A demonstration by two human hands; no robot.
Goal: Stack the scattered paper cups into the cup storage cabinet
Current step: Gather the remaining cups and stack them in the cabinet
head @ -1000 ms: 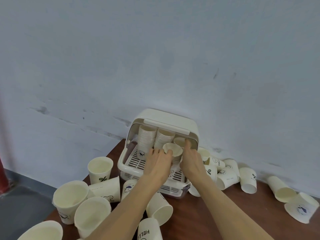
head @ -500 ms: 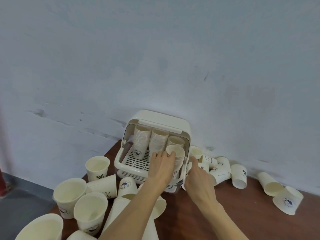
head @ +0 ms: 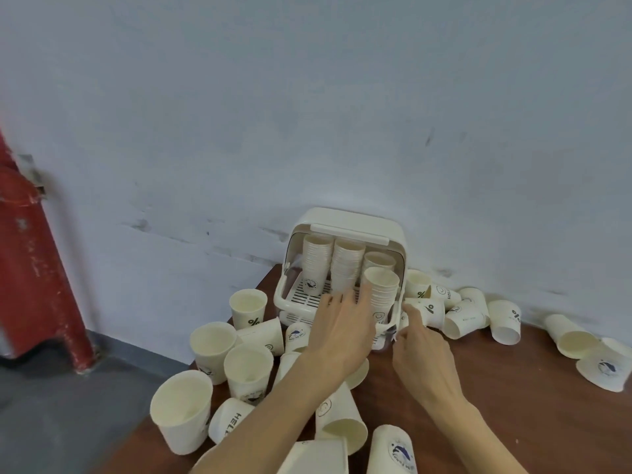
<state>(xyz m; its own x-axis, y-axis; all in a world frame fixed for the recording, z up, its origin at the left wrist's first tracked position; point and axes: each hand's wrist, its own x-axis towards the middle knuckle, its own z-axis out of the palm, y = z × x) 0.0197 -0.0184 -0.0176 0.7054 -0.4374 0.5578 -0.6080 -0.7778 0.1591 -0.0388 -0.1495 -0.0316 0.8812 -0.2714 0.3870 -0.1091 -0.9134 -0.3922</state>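
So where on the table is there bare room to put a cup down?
Bare wood shows right of the right hand, between it and the tipped cups at the right edge, below the cluster beside the cabinet. The left-front corner is crowded with upright cups. Inside the cabinet, the rack's front-left is bare.

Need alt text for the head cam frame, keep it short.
Two bare hands reach toward a white cup cabinet holding paper cup stacks: the left hand by the front stack, the right hand by loose cups scattered over the brown table.
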